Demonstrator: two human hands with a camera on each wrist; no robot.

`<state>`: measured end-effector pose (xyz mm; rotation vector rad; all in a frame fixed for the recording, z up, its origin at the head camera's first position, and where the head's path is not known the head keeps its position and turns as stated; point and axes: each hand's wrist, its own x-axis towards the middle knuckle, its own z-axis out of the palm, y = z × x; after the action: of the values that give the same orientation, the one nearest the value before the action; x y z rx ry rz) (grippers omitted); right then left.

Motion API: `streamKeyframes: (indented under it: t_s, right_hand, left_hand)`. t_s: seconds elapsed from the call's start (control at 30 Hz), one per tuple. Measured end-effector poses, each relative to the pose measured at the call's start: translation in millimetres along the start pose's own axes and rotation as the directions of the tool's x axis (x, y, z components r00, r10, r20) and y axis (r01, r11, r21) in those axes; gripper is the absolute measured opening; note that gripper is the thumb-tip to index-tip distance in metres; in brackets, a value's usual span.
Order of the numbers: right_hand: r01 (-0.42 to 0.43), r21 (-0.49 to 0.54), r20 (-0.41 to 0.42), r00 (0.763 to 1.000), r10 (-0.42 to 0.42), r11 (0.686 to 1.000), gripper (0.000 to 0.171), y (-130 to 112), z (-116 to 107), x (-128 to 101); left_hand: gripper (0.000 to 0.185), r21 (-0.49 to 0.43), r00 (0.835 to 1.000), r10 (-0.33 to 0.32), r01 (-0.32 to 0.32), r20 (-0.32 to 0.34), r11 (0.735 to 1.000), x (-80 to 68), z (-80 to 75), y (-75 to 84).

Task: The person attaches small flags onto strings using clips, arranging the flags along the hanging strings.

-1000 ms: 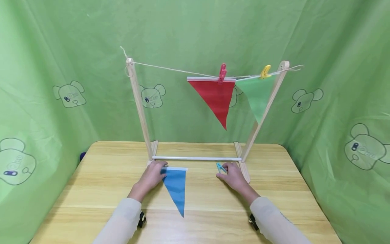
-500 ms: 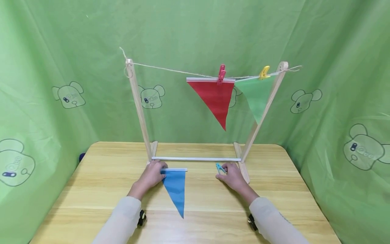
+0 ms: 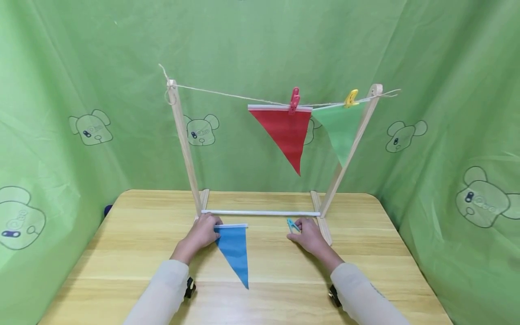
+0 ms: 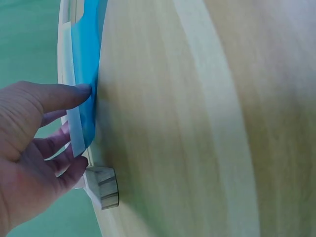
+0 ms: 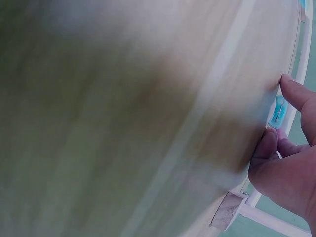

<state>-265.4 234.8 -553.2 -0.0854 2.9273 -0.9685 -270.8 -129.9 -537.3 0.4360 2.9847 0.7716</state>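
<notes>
Barely any change from second ago: both hands same spot on table (image 3: 122,271).

Left hand (image 3: 201,233) pinches corner of blue flag (image 3: 234,246), flat on wood.

Right hand (image 3: 307,233) fingers curl round teal clip (image 3: 291,225) (lift-off not begun, I'd say).

Behind: wooden rack (image 3: 184,149), red flag (image 3: 283,133), green flag (image 3: 339,128) pegged on string.

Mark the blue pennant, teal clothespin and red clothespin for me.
blue pennant (image 3: 234,248): head view, middle of the blue cloth.
teal clothespin (image 3: 291,225): head view, visible body beside the right hand's fingers.
red clothespin (image 3: 294,99): head view, body on the string.
</notes>
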Motion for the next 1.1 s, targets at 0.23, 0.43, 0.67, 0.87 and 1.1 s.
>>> streamKeyframes:
  t_s: [0.23, 0.43, 0.67, 0.87, 1.1]
  right_hand:
    - [0.012, -0.010, -0.016, 1.000, -0.012, 1.000, 0.040, -1.7, 0.3, -0.7]
    - [0.011, -0.006, -0.016, 1.000, -0.011, 1.000, 0.038, -0.9, 1.0, -1.4]
    - [0.017, -0.010, -0.022, 1.000, -0.017, 1.000, 0.037, 2.0, 1.5, 0.1]
    - [0.022, -0.020, -0.031, 0.999, -0.022, 1.000, 0.035, 3.6, 2.8, -0.5]
    - [0.040, -0.018, -0.052, 0.998, -0.041, 0.999, 0.034, 2.6, 2.8, -1.6]
  left_hand:
    - [0.023, -0.040, 1.000, -0.010, 0.011, 0.012, 0.999, 0.5, 0.2, -1.0]
    - [0.022, -0.064, 1.000, -0.021, 0.022, 0.020, 0.998, 1.2, 0.3, -1.4]
    - [0.012, -0.089, 1.000, -0.016, 0.017, 0.017, 0.996, 2.6, 2.4, -3.6]
    - [0.009, -0.090, 1.000, -0.007, 0.007, 0.002, 0.996, 2.6, 3.6, -4.2]
    - [0.008, -0.105, 1.000, -0.008, 0.006, -0.013, 0.994, 2.6, 4.3, -3.7]
